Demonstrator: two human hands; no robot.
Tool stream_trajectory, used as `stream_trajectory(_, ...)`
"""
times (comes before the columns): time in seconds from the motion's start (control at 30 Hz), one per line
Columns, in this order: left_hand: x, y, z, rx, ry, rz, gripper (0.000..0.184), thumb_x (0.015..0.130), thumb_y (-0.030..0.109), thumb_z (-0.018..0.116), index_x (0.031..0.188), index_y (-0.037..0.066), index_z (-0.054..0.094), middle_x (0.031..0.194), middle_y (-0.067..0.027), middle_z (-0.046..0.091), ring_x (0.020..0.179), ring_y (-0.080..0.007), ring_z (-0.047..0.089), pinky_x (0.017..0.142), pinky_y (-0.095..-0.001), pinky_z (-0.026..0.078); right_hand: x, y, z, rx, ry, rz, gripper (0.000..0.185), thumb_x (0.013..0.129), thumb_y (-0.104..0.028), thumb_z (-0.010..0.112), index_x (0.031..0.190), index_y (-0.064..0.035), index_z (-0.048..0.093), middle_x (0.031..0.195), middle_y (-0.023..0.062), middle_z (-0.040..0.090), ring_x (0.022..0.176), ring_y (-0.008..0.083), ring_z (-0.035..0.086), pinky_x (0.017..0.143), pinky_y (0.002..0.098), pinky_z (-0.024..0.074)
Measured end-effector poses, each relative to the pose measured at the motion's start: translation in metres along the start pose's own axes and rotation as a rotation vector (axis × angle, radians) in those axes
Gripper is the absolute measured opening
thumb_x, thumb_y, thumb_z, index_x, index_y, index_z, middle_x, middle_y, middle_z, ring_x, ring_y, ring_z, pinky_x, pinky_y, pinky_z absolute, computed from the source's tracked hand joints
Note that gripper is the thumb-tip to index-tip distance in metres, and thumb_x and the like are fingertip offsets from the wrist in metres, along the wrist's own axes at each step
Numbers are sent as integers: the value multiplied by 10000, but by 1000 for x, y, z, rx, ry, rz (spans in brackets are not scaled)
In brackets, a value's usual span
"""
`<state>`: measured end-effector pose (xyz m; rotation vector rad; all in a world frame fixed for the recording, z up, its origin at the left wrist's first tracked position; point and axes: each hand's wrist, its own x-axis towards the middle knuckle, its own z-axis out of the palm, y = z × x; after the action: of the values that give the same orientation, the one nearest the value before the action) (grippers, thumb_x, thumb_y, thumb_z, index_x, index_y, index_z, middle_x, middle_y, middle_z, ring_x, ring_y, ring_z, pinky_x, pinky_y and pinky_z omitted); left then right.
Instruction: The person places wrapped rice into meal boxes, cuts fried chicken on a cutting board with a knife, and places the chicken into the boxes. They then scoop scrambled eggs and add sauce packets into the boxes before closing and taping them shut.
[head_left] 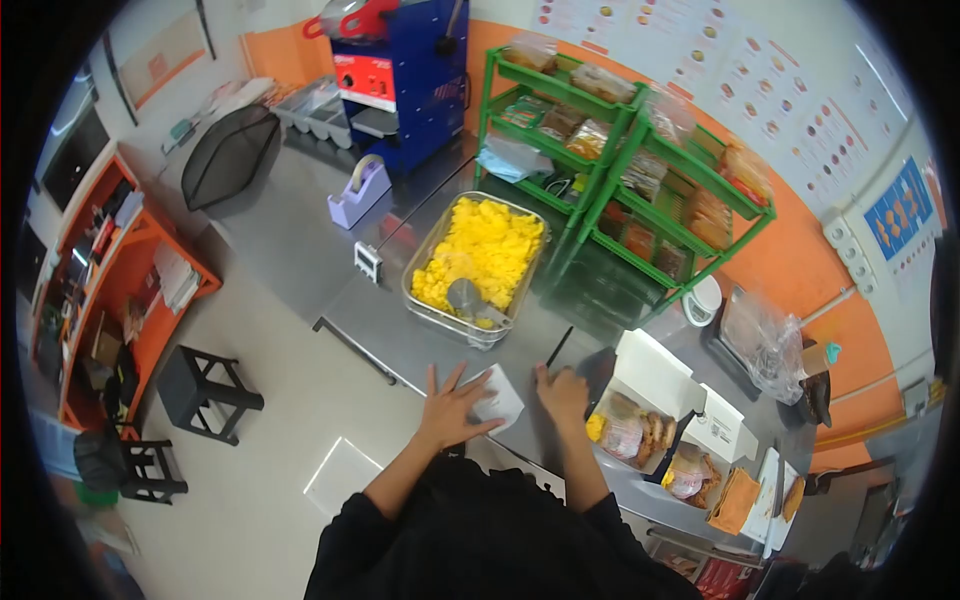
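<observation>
My left hand [452,408] lies with spread fingers on a small white paper [497,398] at the counter's front edge. To its right, my right hand [563,393] is closed, its fingers bent around the lower end of a thin black stick [561,345], which looks like a pen. Yellow food fills a clear tray [408,290] beyond my hands, and a round metal scoop [464,296] rests in it. Right of my right hand, open white boxes [652,368] hold browned food and wrapped items [622,437].
A lilac tape dispenser [360,196] and a small timer [368,262] are left of the tray. Green racks [640,160] with packets stand behind. A white board [768,500] with a knife lies at far right. A black stool [205,392] stands on the floor.
</observation>
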<state>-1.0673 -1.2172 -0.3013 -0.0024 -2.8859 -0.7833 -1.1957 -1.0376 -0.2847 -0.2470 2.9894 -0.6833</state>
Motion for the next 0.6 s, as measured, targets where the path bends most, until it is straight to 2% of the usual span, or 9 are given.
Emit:
stream_trajectory(0.07, 13, -11, 5, 65, -20, 102, 625, 711, 660, 640, 1208, 282, 626, 1469, 14, 420, 1401, -301, 274, 1087, -672, 47, 19, 14, 17, -64, 14, 71, 348, 839, -326, 619, 854, 22, 635, 719, 252, 639, 748, 434, 644, 694, 531, 504)
stream_trajectory(0.13, 22, -17, 8, 41, 5, 140, 611, 730, 655, 627, 1223, 293, 617, 1479, 12, 404, 1400, -297, 275, 1087, -671, 53, 28, 17, 21, 21, 64, -120, 318, 879, -261, 611, 800, 47, 611, 670, 205, 647, 683, 351, 671, 630, 452, 531)
stream_trajectory(0.17, 25, -19, 11, 23, 22, 187, 597, 750, 649, 615, 1237, 303, 608, 1489, 10, 387, 1399, -293, 277, 1087, -670, 59, 27, 21, 24, 12, 63, -120, 318, 879, -261, 611, 800, 47, 611, 670, 205, 647, 683, 351, 671, 630, 452, 531)
stream_trajectory(0.23, 29, -22, 16, 32, 34, 183, 583, 763, 653, 598, 1235, 311, 608, 1493, 11, 380, 1392, -291, 286, 1091, -662, 63, 18, 5, 4, 664, -160, 94, 206, 905, -172, 619, 857, 26, 590, 725, 120, 657, 646, 200, 649, 559, 309, 512)
stream_trajectory(0.27, 31, -24, 18, 47, 45, 176, 570, 775, 656, 580, 1234, 319, 609, 1496, 12, 374, 1385, -288, 295, 1095, -654, 68, 12, 4, 11, 654, -161, 97, 206, 905, -172, 619, 857, 26, 590, 725, 120, 657, 646, 200, 649, 559, 309, 512)
stream_trajectory(0.33, 31, -22, 16, 25, 38, 166, 550, 789, 650, 568, 1232, 327, 610, 1498, 13, 371, 1378, -286, 304, 1100, -645, 70, -11, 4, 31, 1234, -87, -150, 70, 906, -39, 593, 938, 9, 554, 784, 83, 639, 655, 104, 606, 538, 215, 466)
stream_trajectory(0.37, 31, -21, 14, 13, 30, 157, 530, 803, 643, 555, 1229, 334, 611, 1500, 14, 367, 1371, -284, 312, 1104, -636, 72, -19, 5, 38, 1248, -127, -157, 133, 889, -12, 610, 995, 5, 531, 818, 89, 640, 646, 122, 605, 541, 228, 465)
stream_trajectory(0.47, 32, -21, 10, 20, 2, 155, 550, 792, 641, 568, 1249, 336, 596, 1506, 1, 358, 1379, -279, 301, 1109, -627, 66, -35, 4, 50, 1183, -166, -150, 110, 880, -7, 614, 967, -1, 547, 797, 61, 631, 647, 94, 588, 563, 211, 462)
stream_trajectory(0.6, 33, -21, 4, 18, -62, 134, 614, 769, 638, 592, 1306, 344, 541, 1521, -15, 329, 1387, -279, 289, 1113, -621, 59, -39, 8, 61, 997, -109, -195, 95, 860, 4, 617, 937, -15, 566, 781, 22, 617, 661, 57, 574, 584, 189, 459)
